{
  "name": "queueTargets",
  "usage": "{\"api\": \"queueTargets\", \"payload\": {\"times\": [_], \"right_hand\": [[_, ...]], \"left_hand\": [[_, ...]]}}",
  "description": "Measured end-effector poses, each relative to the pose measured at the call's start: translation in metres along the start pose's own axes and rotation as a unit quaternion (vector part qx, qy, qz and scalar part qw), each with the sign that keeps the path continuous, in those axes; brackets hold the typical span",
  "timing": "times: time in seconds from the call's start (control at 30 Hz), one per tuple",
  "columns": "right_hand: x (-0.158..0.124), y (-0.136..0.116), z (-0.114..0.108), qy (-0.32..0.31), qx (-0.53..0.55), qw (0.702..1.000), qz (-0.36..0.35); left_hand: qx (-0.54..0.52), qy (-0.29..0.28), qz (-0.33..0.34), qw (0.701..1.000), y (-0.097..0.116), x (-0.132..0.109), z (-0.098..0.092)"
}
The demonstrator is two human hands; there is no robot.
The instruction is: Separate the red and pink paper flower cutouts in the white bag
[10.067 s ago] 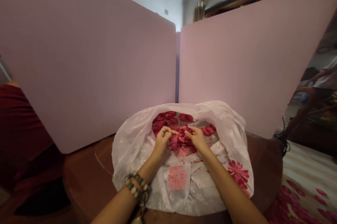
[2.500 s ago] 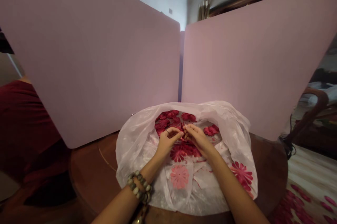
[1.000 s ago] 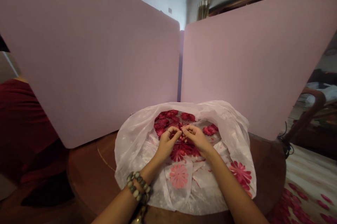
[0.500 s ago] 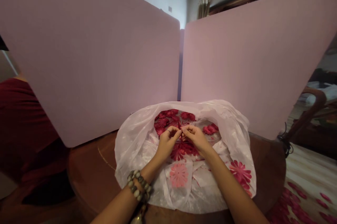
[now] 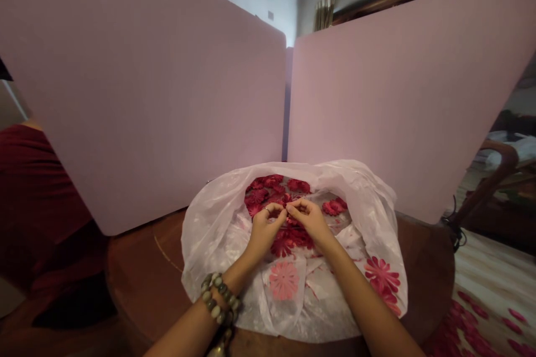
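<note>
Over the mouth of a white plastic bag [image 5: 218,234], my left hand [image 5: 268,225] and my right hand [image 5: 307,220] meet, thumbs and fingertips pinched together. Between and just behind the fingertips shows a small red flower piece, partly hidden by the fingers. Dark red flower shapes [image 5: 256,196] lie inside the bag's opening, with more red petals [image 5: 293,241] under my hands. A pale pink flower [image 5: 283,280] rests on the bag's near part, and a bright red one [image 5: 382,273] is at its right side.
The bag sits on a round brown wooden table [image 5: 142,267]. Two tall pink panels [image 5: 176,94] stand behind it. At the left is a person in dark red clothing [image 5: 37,195]. Red petals [image 5: 469,323] lie on the floor at the right, near a wooden chair [image 5: 498,161].
My pinched fingers have shifted very slightly, and more of the red flower piece shows behind the fingertips. The bag and table look almost the same.
</note>
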State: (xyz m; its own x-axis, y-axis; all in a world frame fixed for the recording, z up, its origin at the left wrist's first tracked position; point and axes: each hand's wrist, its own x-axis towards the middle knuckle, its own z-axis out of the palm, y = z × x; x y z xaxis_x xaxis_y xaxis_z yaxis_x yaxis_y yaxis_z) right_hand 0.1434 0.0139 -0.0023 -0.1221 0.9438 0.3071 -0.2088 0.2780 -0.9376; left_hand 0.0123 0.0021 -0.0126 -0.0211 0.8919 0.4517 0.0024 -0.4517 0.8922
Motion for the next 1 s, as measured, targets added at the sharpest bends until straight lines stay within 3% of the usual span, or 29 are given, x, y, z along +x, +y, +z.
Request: {"api": "queueTargets", "payload": {"times": [0.23, 1.0], "right_hand": [[-0.0005, -0.0056, -0.0017, -0.014, 0.012, 0.999, 0.029], [-0.0029, -0.0074, -0.002, -0.04, 0.043, 0.997, 0.044]], "left_hand": [[-0.151, -0.063, -0.069, 0.984, -0.0022, 0.0039, 0.0], [-0.131, -0.057, -0.076, 0.987, -0.0038, 0.0058, -0.0033]]}}
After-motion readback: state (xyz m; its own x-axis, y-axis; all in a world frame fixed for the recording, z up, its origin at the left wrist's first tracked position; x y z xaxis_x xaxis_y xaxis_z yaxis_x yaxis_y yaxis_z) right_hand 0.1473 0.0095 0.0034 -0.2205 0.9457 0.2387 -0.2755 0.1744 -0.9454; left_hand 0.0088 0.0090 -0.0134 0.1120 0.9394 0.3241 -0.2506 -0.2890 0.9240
